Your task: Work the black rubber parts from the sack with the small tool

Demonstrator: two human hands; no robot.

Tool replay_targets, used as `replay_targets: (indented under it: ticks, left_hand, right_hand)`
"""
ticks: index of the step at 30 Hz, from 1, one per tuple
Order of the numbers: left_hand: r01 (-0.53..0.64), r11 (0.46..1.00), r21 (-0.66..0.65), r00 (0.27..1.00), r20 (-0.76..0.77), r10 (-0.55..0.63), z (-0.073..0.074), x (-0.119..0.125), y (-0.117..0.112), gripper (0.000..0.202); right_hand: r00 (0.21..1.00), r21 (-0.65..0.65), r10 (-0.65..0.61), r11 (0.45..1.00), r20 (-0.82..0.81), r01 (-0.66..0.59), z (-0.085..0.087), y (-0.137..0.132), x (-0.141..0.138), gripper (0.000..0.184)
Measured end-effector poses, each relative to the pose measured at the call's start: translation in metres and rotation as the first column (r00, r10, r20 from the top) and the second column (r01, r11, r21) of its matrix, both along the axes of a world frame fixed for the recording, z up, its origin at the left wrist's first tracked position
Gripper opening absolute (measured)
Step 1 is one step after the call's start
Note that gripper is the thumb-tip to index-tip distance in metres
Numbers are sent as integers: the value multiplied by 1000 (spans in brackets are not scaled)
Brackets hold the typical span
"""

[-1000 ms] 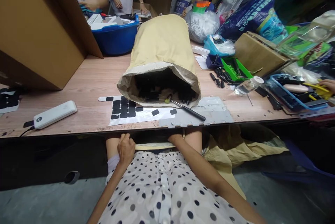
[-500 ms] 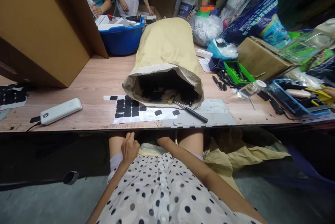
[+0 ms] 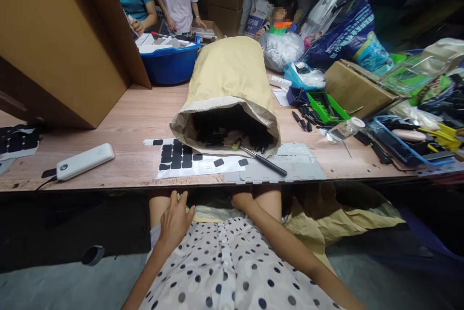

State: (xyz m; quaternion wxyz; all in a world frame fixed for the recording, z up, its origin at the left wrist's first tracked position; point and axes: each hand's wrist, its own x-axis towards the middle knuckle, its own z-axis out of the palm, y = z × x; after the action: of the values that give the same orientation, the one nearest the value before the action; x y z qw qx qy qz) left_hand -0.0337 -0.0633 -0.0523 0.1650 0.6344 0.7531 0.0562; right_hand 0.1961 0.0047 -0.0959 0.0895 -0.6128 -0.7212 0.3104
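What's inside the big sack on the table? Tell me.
Dark pieces lie inside the sack near its mouth, and a black-handled tool crosses the lower lip with its tip inside. Whatever lies deeper is hidden by shadow and the sack's upper side.

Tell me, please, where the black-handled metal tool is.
In the head view, the tool lies right of centre, across the lip of the open yellow sack.

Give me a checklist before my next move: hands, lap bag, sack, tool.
1. Left hand in view: ok, beside the lap bag.
2. Right hand holding something: cannot tell, fingers hidden under the table.
3. Sack mouth open: ok, facing you.
4. Tool clear of the sack: not ok, its head lies at the mouth.
5. Tool handle over the table: ok.
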Motion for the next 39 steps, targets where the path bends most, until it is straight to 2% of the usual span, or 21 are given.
replay_targets:
  ticks: [1,3,4,6,7,8,9,11,12,14,17,20,23,25,30,35,39]
  left_hand:
    - [20,1000,18,1000,21,-21,7,-1,0,31]
    - [66,995,81,993,89,-73,19,0,11,28]
    - [90,987,134,987,118,-106,25,3,22,28]
    - [127,952,279,975,141,-171,32,11,54,30]
    - [140,924,356,972,128,-197,34,17,73,31]
    - [150,897,416,970,116,-215,35,23,93,31]
    - [156,879,451,968,108,-227,35,29,113,31]
    - [185,864,469,966,74,-247,32,39,146,28]
    - [203,865,458,966,51,-254,29,42,159,26]
    - [245,875,419,962,7,-272,23,46,174,19]
    - [265,890,370,959,-4,-284,16,45,177,11]
    - [279,874,397,944,54,-325,11,42,166,13]
    - [370,814,447,882,106,-459,8,42,152,15]
    - [413,796,442,849,131,-513,5,45,144,14]
    - [390,840,377,836,237,-495,1,48,139,18]
    - [352,883,312,835,321,-446,2,47,142,18]
    - [338,886,317,831,341,-439,1,46,142,20]
  right_hand:
    - [997,-60,37,998,64,-33,4,0,0,23]
    - [995,-122,82,990,54,-75,20,0,5,24]
    - [988,-161,154,975,0,-152,30,2,9,28]
    - [960,-123,238,959,-147,-256,51,11,19,28]
    - [960,-44,228,970,-165,-238,60,19,24,29]
    - [978,95,165,984,-131,-153,66,28,28,32]
    - [994,262,72,964,-82,-48,70,38,33,32]
    - [993,526,-116,846,11,93,68,56,39,30]
    - [981,593,-182,797,62,111,64,63,41,29]
    - [958,647,-249,756,144,99,50,72,44,28]
    - [939,677,-282,732,198,77,32,74,45,30]
    - [934,675,-293,733,204,82,27,73,45,29]
    - [936,635,-288,766,204,97,33,76,45,22]
    - [937,615,-291,780,191,117,39,76,44,20]
    - [966,596,-259,777,7,204,54,55,37,27]
    - [960,504,-160,824,-232,259,63,25,28,34]
    - [950,470,-173,837,-260,281,67,14,22,41]
